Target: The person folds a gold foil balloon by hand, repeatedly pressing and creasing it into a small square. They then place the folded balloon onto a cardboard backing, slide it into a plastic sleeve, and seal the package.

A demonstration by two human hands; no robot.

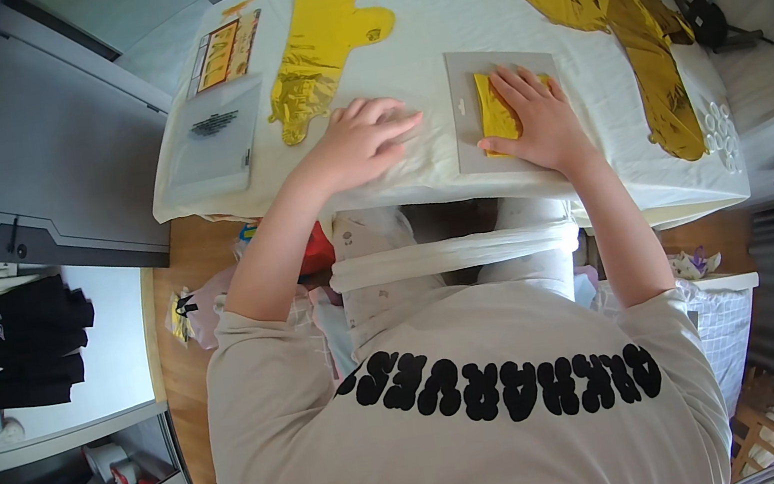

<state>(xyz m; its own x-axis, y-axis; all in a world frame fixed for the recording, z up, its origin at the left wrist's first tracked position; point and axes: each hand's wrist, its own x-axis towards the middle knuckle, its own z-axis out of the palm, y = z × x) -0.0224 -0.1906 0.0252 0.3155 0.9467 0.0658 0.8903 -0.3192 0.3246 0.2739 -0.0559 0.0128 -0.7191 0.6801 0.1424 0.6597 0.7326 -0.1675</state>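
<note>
My right hand (pixel 537 117) lies flat, fingers spread, pressing crinkled gold foil (pixel 494 110) onto a grey card (pixel 475 142). My left hand (pixel 361 140) rests open on white cloth over the tabletop (pixel 430 2); beyond it lies a gold foil balloon (pixel 320 45), and left of it a clear flat packet (pixel 214 138).

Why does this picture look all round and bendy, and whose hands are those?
The camera sits on a person's head and looks down, so you see their own arms and shirt. Its wide lens bends straight edges. The right hand presses flat on a folded gold foil piece lying on a grey card. The left hand rests flat on the white tablecloth and holds nothing. Also on the table lie flat gold foil balloons, more of them on the right, and a clear packet.
</note>
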